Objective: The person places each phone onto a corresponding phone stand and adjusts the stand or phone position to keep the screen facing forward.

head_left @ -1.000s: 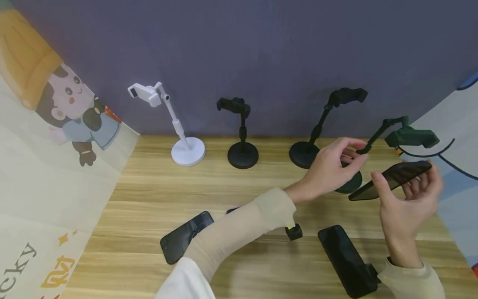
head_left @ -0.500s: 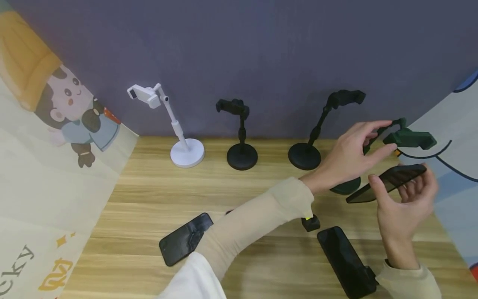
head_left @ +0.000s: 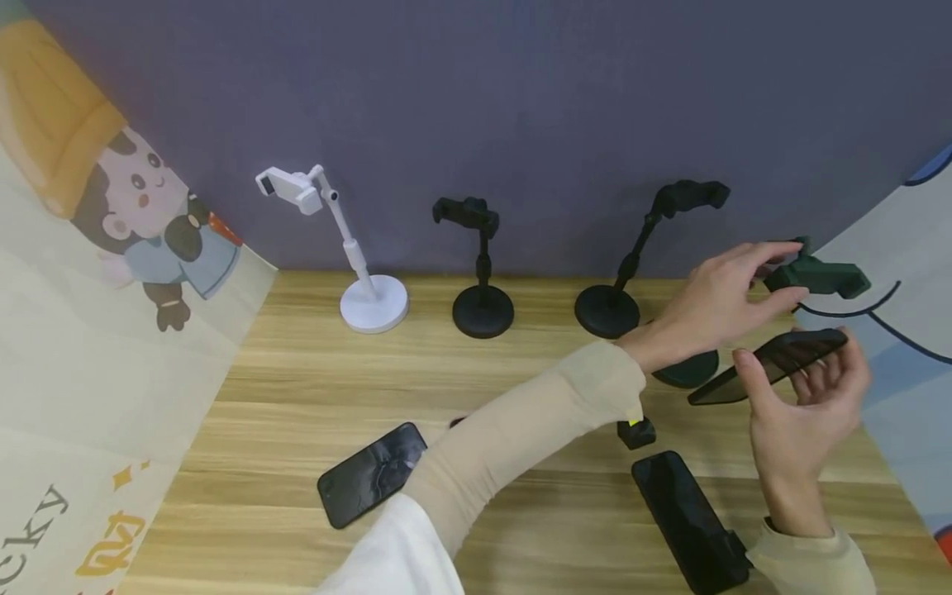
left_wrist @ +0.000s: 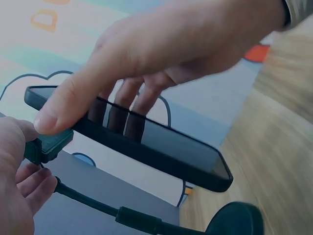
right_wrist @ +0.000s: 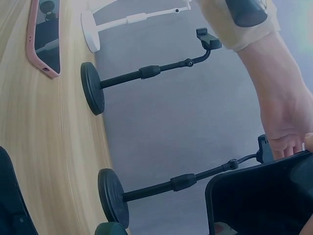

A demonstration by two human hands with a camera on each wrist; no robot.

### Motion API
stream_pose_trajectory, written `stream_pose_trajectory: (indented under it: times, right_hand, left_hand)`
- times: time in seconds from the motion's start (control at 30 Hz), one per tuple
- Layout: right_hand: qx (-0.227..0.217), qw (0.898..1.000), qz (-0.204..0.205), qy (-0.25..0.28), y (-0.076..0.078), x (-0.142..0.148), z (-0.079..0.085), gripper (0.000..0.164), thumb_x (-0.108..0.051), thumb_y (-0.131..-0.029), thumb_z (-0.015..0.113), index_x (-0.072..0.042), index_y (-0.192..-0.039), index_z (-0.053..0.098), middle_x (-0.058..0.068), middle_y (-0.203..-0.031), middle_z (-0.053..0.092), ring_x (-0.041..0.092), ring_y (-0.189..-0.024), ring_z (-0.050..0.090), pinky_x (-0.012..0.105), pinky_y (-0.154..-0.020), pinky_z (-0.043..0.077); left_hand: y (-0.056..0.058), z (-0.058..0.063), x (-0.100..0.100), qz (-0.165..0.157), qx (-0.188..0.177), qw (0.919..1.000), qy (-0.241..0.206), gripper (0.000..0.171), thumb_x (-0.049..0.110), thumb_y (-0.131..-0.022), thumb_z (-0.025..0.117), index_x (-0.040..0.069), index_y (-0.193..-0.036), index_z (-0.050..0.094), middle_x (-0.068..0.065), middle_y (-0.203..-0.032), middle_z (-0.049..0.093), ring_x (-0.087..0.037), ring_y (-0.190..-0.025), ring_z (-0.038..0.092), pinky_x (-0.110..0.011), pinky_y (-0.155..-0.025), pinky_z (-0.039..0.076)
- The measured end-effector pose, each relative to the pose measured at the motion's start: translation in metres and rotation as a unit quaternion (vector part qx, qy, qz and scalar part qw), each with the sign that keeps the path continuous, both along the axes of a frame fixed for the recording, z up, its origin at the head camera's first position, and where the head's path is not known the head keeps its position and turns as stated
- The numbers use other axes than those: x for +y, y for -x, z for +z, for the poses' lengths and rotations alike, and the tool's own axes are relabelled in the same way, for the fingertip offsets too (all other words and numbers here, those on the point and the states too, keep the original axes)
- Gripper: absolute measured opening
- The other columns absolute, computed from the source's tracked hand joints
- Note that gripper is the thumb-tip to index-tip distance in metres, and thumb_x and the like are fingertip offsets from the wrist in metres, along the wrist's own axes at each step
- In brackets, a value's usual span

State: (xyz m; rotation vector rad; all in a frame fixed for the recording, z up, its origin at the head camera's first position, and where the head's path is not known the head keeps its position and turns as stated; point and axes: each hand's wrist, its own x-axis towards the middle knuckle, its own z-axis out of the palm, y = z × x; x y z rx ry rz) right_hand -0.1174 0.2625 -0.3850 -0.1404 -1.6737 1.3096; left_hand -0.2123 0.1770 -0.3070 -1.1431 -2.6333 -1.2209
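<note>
Phone (head_left: 788, 357) is held tilted in the air by right hand (head_left: 806, 417), fingers at its edges, likely keeping screen clear; green clamp (head_left: 821, 278) nearby is pinched by left hand's (head_left: 717, 299) fingers, presumably for steadying.

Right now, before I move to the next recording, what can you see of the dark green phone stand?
The dark green phone stand looks like plastic. Its round, flat base rests on the wood-grain table; a slim stem with a thicker collar leads to an empty clamp head. In the head view it is the rightmost stand, its clamp up and right of the base. The left hand holds it near the clamp, hiding the stem there.
</note>
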Motion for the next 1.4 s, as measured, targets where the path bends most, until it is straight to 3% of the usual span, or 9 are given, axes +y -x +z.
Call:
stream_pose_trajectory:
  times: [0.1, 0.2, 0.33, 0.73, 1.0, 1.27, 1.4]
  right_hand:
    - [-0.002, 1.000, 0.000, -0.002, -0.001, 0.000, -0.001, 0.074, 0.003, -0.068, 0.075, -0.002, -0.134, 0.043, 0.010, -0.113, 0.061, 0.018, -0.095, 0.060, 0.021, -0.084, 0.047]
    - [-0.002, 1.000, 0.001, -0.003, -0.001, 0.001, -0.001, 0.073, 0.002, -0.069, 0.075, -0.002, -0.134, 0.043, 0.010, -0.112, 0.061, 0.017, -0.095, 0.060, 0.021, -0.084, 0.047]
    - [-0.004, 1.000, -0.003, -0.004, -0.001, 0.002, -0.003, 0.073, 0.001, -0.069, 0.075, -0.002, -0.134, 0.044, 0.011, -0.112, 0.061, 0.017, -0.095, 0.061, 0.021, -0.084, 0.047]
    - [0.012, 1.000, 0.011, 0.013, -0.003, -0.003, 0.003, 0.073, 0.001, -0.069, 0.075, -0.001, -0.134, 0.043, 0.011, -0.112, 0.061, 0.020, -0.097, 0.060, 0.022, -0.085, 0.047]
    - [0.026, 0.999, 0.031, 0.014, -0.002, -0.002, 0.012, 0.073, 0.002, -0.070, 0.075, 0.001, -0.135, 0.041, 0.016, -0.119, 0.057, 0.026, -0.104, 0.058, 0.025, -0.090, 0.048]
    - [0.101, 0.989, 0.097, 0.040, 0.001, 0.008, 0.023, 0.077, -0.001, -0.066, 0.081, 0.008, -0.131, 0.041, 0.021, -0.116, 0.053, 0.031, -0.105, 0.058, 0.029, -0.093, 0.048]
    - [0.114, 0.987, 0.112, 0.034, 0.002, 0.015, 0.027, 0.080, -0.004, -0.064, 0.083, 0.009, -0.130, 0.041, 0.024, -0.118, 0.052, 0.033, -0.104, 0.058, 0.031, -0.094, 0.048]
  left_hand:
    - [0.000, -0.001, 0.000, -0.004, 0.008, 0.9999, -0.010, 0.056, 0.042, -0.092, 0.055, 0.029, -0.144, 0.039, 0.019, -0.129, 0.048, 0.013, -0.103, 0.043, -0.003, -0.081, 0.037]
    - [-0.001, -0.001, 0.000, -0.012, 0.020, 0.9996, -0.014, 0.052, 0.040, -0.093, 0.053, 0.030, -0.143, 0.041, 0.018, -0.122, 0.051, 0.008, -0.081, 0.048, -0.006, -0.068, 0.039]
    - [-0.003, -0.003, 0.000, -0.021, 0.038, 0.9987, -0.026, 0.048, 0.037, -0.095, 0.052, 0.029, -0.142, 0.044, 0.015, -0.113, 0.053, 0.000, -0.060, 0.046, -0.009, -0.054, 0.035]
    - [0.001, -0.004, 0.000, -0.028, 0.070, 0.9972, -0.006, 0.049, 0.037, -0.095, 0.052, 0.027, -0.142, 0.045, 0.011, -0.108, 0.054, 0.000, -0.062, 0.045, -0.009, -0.057, 0.035]
    - [0.002, -0.002, -0.001, -0.032, 0.078, 0.9964, 0.010, 0.049, 0.037, -0.095, 0.051, 0.027, -0.143, 0.044, 0.010, -0.116, 0.055, 0.000, -0.058, 0.045, -0.010, -0.055, 0.035]
    - [0.001, 0.000, -0.002, -0.026, 0.059, 0.9977, 0.020, 0.049, 0.038, -0.095, 0.049, 0.029, -0.143, 0.043, 0.012, -0.117, 0.053, 0.001, -0.059, 0.048, -0.010, -0.054, 0.036]
    - [0.001, -0.001, -0.002, -0.024, 0.065, 0.9973, 0.023, 0.049, 0.038, -0.095, 0.049, 0.029, -0.143, 0.043, 0.012, -0.114, 0.054, 0.001, -0.062, 0.048, -0.009, -0.054, 0.036]
